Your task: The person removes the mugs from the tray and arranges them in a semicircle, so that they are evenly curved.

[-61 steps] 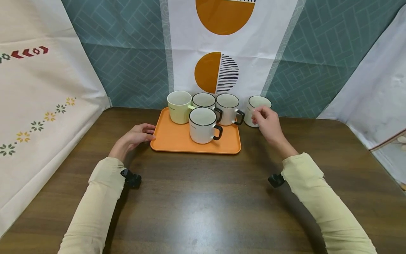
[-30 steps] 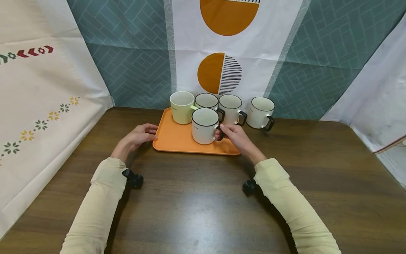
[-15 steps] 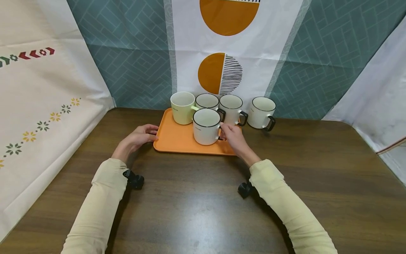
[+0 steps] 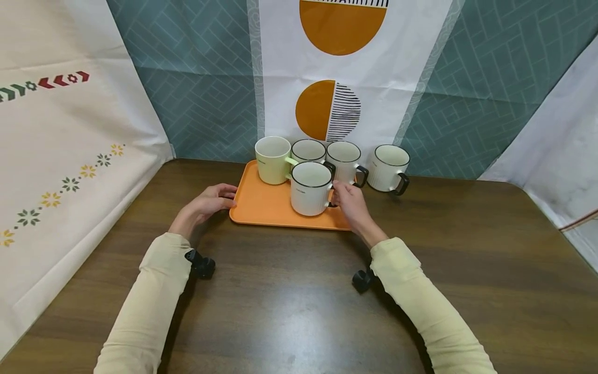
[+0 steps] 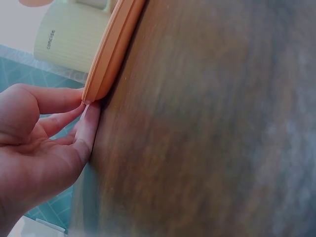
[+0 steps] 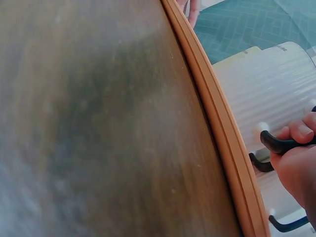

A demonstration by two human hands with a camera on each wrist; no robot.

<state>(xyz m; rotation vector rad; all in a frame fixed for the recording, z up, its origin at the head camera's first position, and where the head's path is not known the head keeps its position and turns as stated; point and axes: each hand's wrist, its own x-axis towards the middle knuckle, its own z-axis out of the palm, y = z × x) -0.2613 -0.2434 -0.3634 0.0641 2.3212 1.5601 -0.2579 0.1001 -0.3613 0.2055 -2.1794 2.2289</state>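
On the orange tray (image 4: 259,210), a white mug (image 4: 309,196) with a black rim stands upright at the front. My right hand (image 4: 350,205) grips this mug's black handle (image 6: 276,143), fingers curled round it in the right wrist view. My left hand (image 4: 210,200) holds the tray's left edge near the front corner, with thumb and fingertips at the rim in the left wrist view. Behind the front mug stand a pale green mug (image 4: 271,162), a white mug (image 4: 308,149) partly hidden, and another white mug (image 4: 343,156) with a black handle.
A further white mug (image 4: 386,169) stands on the table just right of the tray, its black handle turned toward the front right. Fabric hangings (image 4: 210,83) rise close behind the mugs. The brown wooden table (image 4: 289,291) extends in front of the tray.
My right hand has left the far-right mug and taken the front mug's handle. That mug has shifted slightly right on the tray. My left hand stays at the tray's edge.
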